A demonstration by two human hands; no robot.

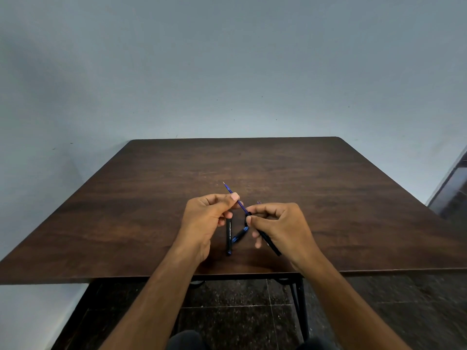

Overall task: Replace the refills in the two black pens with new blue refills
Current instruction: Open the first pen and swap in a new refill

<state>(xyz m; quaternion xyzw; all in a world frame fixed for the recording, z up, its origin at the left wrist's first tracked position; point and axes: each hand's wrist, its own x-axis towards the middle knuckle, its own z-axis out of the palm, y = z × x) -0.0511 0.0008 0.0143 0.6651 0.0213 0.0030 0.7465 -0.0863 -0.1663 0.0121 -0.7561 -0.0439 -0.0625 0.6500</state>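
Observation:
My left hand point(207, 218) pinches a thin blue refill point(230, 192) between thumb and fingers; its metal tip points up and away to the left. The refill's lower end meets the open mouth of a black pen barrel point(271, 242), which my right hand point(280, 223) grips, the barrel slanting down to the right. A second black pen point(229, 236) lies on the table between my hands, pointing toward me. A short black and blue pen piece point(239, 235) lies slanted beside it.
The dark wooden table point(328, 198) stands against a pale grey wall, its near edge just under my wrists. Below are black metal legs point(302, 306) and a dark speckled floor. A tiny object point(259, 202) lies behind my right hand.

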